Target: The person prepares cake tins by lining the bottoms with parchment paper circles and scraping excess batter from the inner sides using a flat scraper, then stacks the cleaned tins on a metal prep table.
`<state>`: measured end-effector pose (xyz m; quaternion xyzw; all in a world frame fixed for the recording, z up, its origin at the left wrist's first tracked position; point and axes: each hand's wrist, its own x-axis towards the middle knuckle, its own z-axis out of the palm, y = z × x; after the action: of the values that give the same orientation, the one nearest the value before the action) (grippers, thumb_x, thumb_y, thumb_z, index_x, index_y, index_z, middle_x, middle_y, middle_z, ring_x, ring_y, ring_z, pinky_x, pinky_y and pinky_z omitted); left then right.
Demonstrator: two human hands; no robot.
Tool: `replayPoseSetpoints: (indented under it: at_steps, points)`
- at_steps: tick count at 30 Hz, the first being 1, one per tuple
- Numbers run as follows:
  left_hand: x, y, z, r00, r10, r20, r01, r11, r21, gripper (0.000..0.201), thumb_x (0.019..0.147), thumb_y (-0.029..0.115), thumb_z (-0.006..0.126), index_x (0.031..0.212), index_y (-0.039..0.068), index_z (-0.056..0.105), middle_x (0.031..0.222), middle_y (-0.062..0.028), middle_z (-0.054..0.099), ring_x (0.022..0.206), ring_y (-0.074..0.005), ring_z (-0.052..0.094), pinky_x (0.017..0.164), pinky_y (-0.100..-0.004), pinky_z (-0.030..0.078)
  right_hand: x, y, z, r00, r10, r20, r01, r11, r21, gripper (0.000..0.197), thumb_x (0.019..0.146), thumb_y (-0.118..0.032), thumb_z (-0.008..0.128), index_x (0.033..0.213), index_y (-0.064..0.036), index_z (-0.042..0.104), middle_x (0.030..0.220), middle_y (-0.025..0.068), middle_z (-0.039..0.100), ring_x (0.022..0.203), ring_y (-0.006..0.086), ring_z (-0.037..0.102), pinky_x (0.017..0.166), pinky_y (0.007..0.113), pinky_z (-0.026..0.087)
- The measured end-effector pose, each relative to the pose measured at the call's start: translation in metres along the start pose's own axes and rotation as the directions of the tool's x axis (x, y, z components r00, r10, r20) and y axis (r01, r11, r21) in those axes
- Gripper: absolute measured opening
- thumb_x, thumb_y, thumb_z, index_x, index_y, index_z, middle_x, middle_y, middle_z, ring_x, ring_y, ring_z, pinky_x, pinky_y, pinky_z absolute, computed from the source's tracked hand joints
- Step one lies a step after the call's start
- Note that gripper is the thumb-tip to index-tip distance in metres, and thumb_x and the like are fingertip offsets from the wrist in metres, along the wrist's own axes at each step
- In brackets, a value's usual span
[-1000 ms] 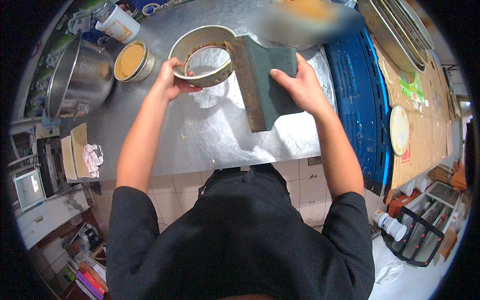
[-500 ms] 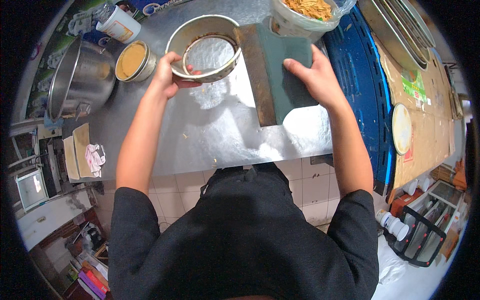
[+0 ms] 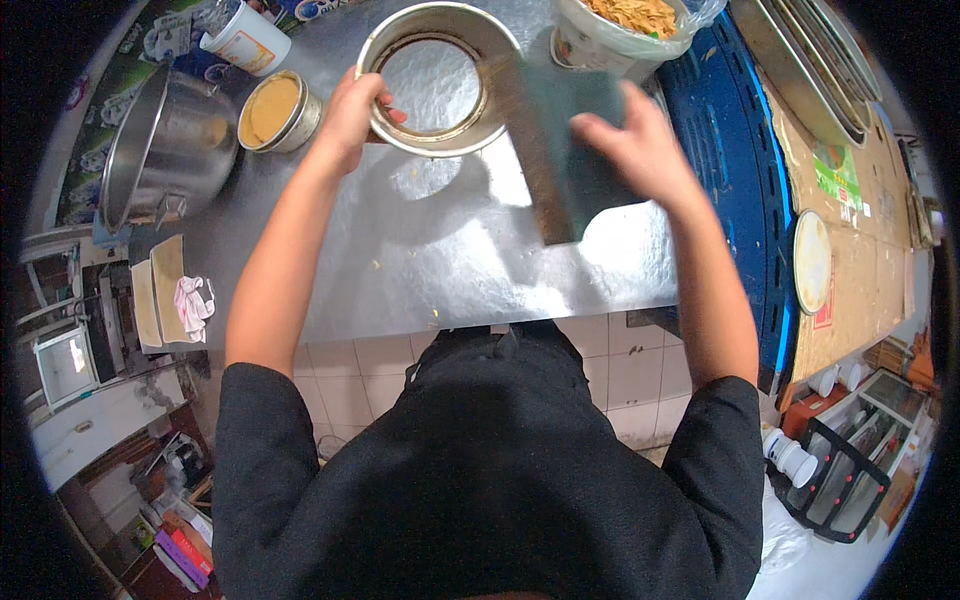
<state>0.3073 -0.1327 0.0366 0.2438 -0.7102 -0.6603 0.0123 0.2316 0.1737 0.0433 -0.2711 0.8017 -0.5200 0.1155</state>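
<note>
My left hand (image 3: 348,120) grips a round metal cake tin (image 3: 440,22) by its lower left rim. The tin's bottom looks open, with an inner lip, and the shiny table shows through it. Closed on the right side of a wide, flat, dark green tool (image 3: 575,125) is my right hand (image 3: 650,150), thumb on top and the other fingers largely hidden. A brown strip (image 3: 530,165), perhaps bristles, runs along the tool's left edge. Its upper end meets or overlaps the tin's right side; motion blur hides which. Both are held above the metal table (image 3: 400,270).
To the left stand a tin of tan paste (image 3: 270,110), a large steel pot (image 3: 175,150) and a white tub (image 3: 248,40). A bag-lined bucket (image 3: 610,45) of orange-brown flakes is at the back. Right are a blue metal unit (image 3: 715,150), stacked pans (image 3: 800,60) and cardboard (image 3: 860,270).
The tin has moved up and to the right, and its opening faces me more squarely. The green tool has shifted slightly right and is blurred. Both hands keep their grip.
</note>
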Motion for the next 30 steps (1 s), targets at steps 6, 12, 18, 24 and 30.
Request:
replayPoseSetpoints:
  at_steps: [6,12,18,24,30]
  points:
    - [-0.01,0.002,0.012,0.972,0.227,-0.065,-0.227,0.974,0.018,0.033,0.078,0.019,0.044,0.107,0.005,0.043,0.079,-0.0056,0.049,0.065,-0.0166,0.057,0.058,-0.0302,0.048,-0.009,-0.009,-0.004,0.987,0.16,0.027,-0.16,0.932,0.327,0.036,0.074,-0.018,0.064,0.102,0.0019,0.052,0.089,0.0162,0.064,0.082,0.0259,0.062,0.074,0.038,0.049]
    - [-0.002,-0.007,0.014,0.978,0.089,-0.188,-0.126,0.973,-0.194,0.026,0.076,0.018,0.045,0.098,0.005,0.042,0.08,-0.0058,0.047,0.064,-0.0186,0.056,0.055,-0.0344,0.047,-0.019,-0.014,0.024,0.984,0.17,0.043,-0.174,0.911,0.375,0.041,0.077,-0.017,0.064,0.109,0.0043,0.048,0.098,0.016,0.061,0.09,0.0206,0.057,0.082,0.035,0.046]
    - [-0.008,-0.009,0.029,0.991,-0.107,-0.084,0.082,0.962,-0.261,0.033,0.077,0.026,0.047,0.102,0.006,0.038,0.08,-0.0068,0.047,0.068,-0.0224,0.06,0.057,-0.0376,0.051,-0.03,-0.031,0.05,0.99,0.141,0.021,-0.14,0.935,0.325,0.037,0.077,-0.016,0.063,0.108,0.0016,0.05,0.096,0.0124,0.062,0.089,0.0189,0.058,0.08,0.034,0.047]
    - [0.001,-0.025,0.022,0.99,-0.128,0.051,0.138,0.926,-0.352,0.031,0.079,0.026,0.046,0.099,0.003,0.04,0.08,-0.0074,0.049,0.07,-0.0238,0.061,0.056,-0.046,0.055,-0.037,-0.026,0.064,0.999,0.036,0.018,-0.039,0.964,0.264,0.041,0.075,-0.021,0.065,0.105,0.0045,0.05,0.095,0.0176,0.061,0.092,0.0239,0.059,0.082,0.034,0.046]
    - [-0.013,-0.009,0.023,0.974,-0.228,-0.006,0.198,0.858,-0.473,0.045,0.081,0.031,0.039,0.11,-0.004,0.038,0.102,-0.0205,0.048,0.093,-0.0389,0.055,0.078,-0.0561,0.048,-0.028,-0.015,0.033,0.974,-0.003,-0.228,0.069,0.957,0.282,0.032,0.077,-0.012,0.064,0.102,0.0028,0.049,0.095,0.0141,0.062,0.09,0.0209,0.059,0.081,0.033,0.046]
